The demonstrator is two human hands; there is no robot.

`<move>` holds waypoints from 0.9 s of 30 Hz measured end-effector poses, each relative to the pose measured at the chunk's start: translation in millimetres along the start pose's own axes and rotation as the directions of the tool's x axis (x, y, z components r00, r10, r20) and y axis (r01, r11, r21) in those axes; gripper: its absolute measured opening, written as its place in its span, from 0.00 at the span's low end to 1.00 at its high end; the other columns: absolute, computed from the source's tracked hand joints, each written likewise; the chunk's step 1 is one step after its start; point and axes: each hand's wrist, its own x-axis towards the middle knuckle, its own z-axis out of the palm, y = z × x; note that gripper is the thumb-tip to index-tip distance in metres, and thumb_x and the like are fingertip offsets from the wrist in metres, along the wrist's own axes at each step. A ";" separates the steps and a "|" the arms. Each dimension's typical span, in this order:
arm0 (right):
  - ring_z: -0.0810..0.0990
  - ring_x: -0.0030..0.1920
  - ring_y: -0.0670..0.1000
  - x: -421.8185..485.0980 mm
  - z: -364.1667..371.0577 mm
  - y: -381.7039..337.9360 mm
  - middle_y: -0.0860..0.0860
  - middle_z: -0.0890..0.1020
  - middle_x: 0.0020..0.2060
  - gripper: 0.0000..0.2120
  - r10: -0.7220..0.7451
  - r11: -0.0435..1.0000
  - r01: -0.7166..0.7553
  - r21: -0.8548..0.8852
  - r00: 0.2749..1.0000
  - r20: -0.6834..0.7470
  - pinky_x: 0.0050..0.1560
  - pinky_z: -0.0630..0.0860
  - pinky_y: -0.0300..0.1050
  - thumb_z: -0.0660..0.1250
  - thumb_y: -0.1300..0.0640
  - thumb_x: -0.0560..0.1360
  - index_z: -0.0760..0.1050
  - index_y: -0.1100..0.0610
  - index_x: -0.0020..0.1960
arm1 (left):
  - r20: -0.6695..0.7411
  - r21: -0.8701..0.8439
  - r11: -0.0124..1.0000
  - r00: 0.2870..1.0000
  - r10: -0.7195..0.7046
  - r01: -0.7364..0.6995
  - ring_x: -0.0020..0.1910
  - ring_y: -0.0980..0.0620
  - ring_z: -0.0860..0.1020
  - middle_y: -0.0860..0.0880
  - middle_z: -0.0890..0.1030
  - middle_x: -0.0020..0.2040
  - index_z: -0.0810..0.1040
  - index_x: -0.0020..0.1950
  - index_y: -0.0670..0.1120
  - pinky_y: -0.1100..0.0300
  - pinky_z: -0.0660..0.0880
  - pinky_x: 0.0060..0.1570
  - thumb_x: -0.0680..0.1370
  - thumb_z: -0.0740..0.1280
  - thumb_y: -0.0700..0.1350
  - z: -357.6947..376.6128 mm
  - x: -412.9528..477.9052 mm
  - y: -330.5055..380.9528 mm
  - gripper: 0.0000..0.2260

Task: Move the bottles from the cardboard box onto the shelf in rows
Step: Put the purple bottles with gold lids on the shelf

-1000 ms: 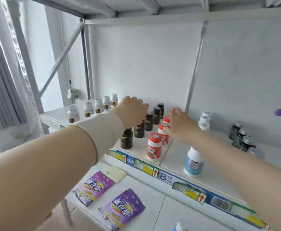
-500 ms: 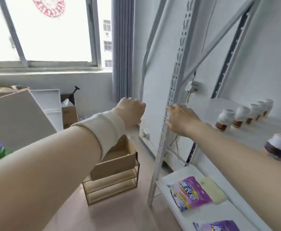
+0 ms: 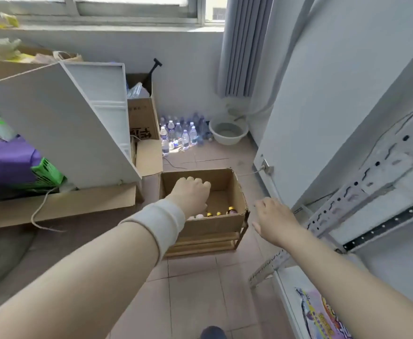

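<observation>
An open cardboard box (image 3: 237,192) sits on a low wooden rack on the floor. Inside, near its front wall, small dark bottles with gold caps (image 3: 218,213) stand in a row. My left hand (image 3: 192,194), with a white band on the wrist, hovers over the box with loosely curled fingers and holds nothing. My right hand (image 3: 272,220) is to the right of the box, fingers spread downward, empty. The white metal shelf (image 3: 362,192) runs along the right edge; its bottle rows are out of view.
A leaning white panel (image 3: 61,128) and brown cartons stand on the left. Several water bottles (image 3: 178,133) and a grey basin (image 3: 227,129) sit against the far wall. A purple packet (image 3: 320,314) lies on the lower shelf at bottom right. Tiled floor lies in front of the box.
My view has swung left and down from the shelf to the floor box. Both hands left the shelf bottles; the left is now over the box, the right beside it.
</observation>
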 end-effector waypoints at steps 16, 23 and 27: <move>0.70 0.64 0.54 255.3 101.6 16.6 0.54 0.70 0.65 0.22 -0.021 0.995 -0.017 0.099 0.930 0.367 0.61 0.70 0.46 0.58 0.50 0.78 0.62 0.56 0.69 | 0.427 -0.413 0.877 0.903 -0.053 0.247 0.61 0.44 0.74 0.45 0.75 0.63 0.68 0.67 0.45 0.53 0.72 0.56 0.79 0.60 0.49 190.5 196.5 -62.5 0.18; 0.68 0.65 0.55 342.9 177.8 15.3 0.55 0.68 0.66 0.25 0.014 0.974 -0.126 0.189 0.864 0.504 0.62 0.69 0.47 0.62 0.52 0.77 0.60 0.57 0.71 | 0.592 -0.558 0.745 0.805 0.048 0.366 0.64 0.46 0.71 0.47 0.72 0.67 0.65 0.70 0.47 0.54 0.70 0.59 0.78 0.62 0.49 282.6 263.3 -47.6 0.21; 0.62 0.69 0.56 391.9 229.0 16.9 0.56 0.61 0.70 0.39 -0.006 0.990 -0.072 0.118 0.833 0.553 0.66 0.67 0.46 0.69 0.51 0.73 0.51 0.61 0.75 | 0.585 -0.588 0.714 0.809 0.052 0.380 0.67 0.45 0.68 0.45 0.68 0.69 0.61 0.73 0.47 0.55 0.66 0.63 0.78 0.63 0.48 337.8 303.9 -31.6 0.24</move>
